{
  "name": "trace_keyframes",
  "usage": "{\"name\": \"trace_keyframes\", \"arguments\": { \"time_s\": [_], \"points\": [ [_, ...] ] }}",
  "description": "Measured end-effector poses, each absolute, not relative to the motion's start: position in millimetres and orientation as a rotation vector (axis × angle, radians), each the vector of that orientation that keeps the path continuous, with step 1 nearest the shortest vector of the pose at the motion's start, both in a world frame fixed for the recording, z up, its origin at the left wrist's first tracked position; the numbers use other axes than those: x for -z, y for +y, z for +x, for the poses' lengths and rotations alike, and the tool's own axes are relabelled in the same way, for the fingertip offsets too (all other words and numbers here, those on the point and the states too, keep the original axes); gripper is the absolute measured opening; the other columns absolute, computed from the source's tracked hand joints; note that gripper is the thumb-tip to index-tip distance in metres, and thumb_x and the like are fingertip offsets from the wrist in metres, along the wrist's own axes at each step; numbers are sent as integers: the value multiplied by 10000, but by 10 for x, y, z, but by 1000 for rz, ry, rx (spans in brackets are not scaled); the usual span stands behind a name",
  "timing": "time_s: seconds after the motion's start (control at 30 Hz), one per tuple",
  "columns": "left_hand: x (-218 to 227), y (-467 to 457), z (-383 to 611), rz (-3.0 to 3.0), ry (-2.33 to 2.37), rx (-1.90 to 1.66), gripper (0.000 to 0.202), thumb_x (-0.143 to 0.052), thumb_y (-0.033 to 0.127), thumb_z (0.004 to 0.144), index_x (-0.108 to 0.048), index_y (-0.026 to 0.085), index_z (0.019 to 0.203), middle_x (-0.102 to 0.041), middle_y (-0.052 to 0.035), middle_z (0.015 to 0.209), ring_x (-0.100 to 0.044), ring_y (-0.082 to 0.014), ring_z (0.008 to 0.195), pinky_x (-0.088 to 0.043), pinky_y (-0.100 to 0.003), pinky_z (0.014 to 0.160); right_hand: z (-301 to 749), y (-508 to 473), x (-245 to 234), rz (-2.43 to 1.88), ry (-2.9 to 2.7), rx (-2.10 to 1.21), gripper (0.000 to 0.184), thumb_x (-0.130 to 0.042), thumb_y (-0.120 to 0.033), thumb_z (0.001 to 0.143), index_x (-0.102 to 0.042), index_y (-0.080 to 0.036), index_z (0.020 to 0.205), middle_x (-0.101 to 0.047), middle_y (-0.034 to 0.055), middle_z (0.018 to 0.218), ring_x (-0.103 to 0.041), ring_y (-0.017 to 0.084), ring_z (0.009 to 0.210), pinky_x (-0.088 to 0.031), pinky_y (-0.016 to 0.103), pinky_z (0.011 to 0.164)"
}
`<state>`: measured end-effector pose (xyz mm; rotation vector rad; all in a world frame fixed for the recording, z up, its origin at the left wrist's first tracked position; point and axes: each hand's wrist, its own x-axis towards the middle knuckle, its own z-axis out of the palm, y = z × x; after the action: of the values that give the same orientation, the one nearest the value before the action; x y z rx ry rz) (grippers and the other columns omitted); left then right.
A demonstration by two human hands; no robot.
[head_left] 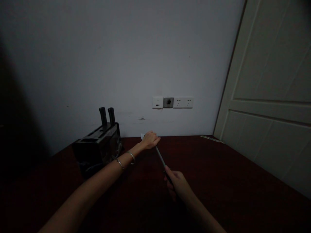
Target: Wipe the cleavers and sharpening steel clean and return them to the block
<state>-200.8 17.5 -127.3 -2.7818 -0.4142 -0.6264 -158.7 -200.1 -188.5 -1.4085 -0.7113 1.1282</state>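
My right hand (177,182) is closed around the black handle of a sharpening steel (160,156). Its thin grey rod slants up and away to the left. At the rod's far end my left hand (150,139) is closed, with its fingers over the tip, which is hidden. A small white piece (142,136) shows just beyond the left hand; what it is, I cannot tell. To the left of my left forearm stands a black knife block (97,144), with two black-handled tools (107,116) upright in its slots.
Everything rests on a dark red-brown table (209,168) against a pale wall. White and grey sockets (173,102) are set in the wall. A light panelled door (267,129) rises along the right edge, with a thin strip (211,139) lying near it. The light is dim.
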Motion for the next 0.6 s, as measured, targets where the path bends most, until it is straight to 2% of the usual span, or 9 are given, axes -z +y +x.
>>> {"name": "trace_keyframes", "arguments": {
  "time_s": [0.6],
  "points": [
    [1271,-151,-2186,-2764,-377,556,456,-328,286,901,-649,144,610,-649,-78,636,-547,-155,602,-300,-302,644,-1611,-2060,1879,-1367,-771,-1184,537,-502,-718,614,-462,-183,605,-335,-114,305,-282,46,195,-215,172,202]
  ]
}}
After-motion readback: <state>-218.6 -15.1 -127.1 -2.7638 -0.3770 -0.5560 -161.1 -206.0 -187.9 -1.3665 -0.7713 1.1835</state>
